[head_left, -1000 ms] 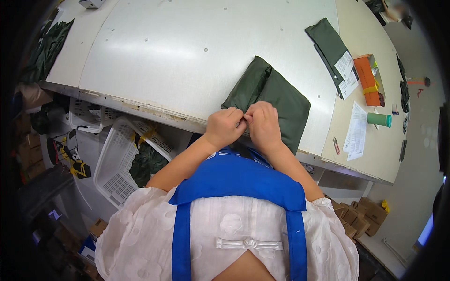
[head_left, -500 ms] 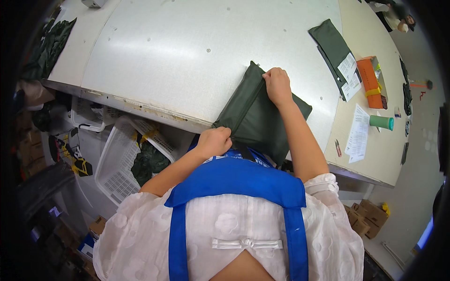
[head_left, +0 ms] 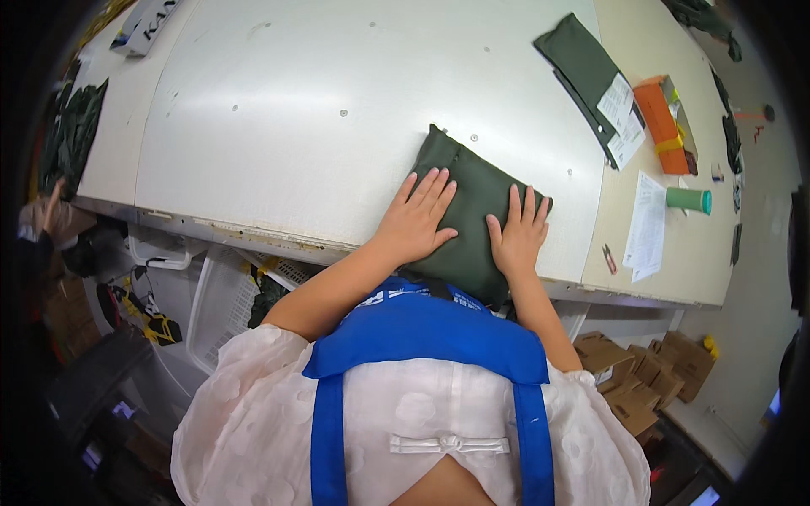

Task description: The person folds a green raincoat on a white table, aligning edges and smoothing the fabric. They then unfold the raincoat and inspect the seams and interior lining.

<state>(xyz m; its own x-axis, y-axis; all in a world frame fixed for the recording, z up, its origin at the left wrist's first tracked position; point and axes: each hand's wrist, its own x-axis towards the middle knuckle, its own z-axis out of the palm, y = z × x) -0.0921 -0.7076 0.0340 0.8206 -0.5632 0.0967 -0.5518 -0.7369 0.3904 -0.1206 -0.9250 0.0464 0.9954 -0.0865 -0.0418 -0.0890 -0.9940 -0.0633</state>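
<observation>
Both hands, left hand [head_left: 415, 221] and right hand [head_left: 516, 236], press open-palmed on the green cloth [head_left: 472, 185]; papers [head_left: 646, 226] and a green cup [head_left: 688, 200] lie right.

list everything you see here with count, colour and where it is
folded fabric piece: 1, dark green, near table edge under both hands
table: 1, white, fills upper picture
second folded fabric: 1, dark green, far right of table, paper tags on it
box: 1, orange, right of that fabric
cylinder: 1, teal green, right table end
paper sheet: 1, white, beside the cylinder
basket: 1, white, below table edge, left
cardboard boxes: several, brown, floor at right
left hand: flat on fabric
right hand: flat on fabric
</observation>
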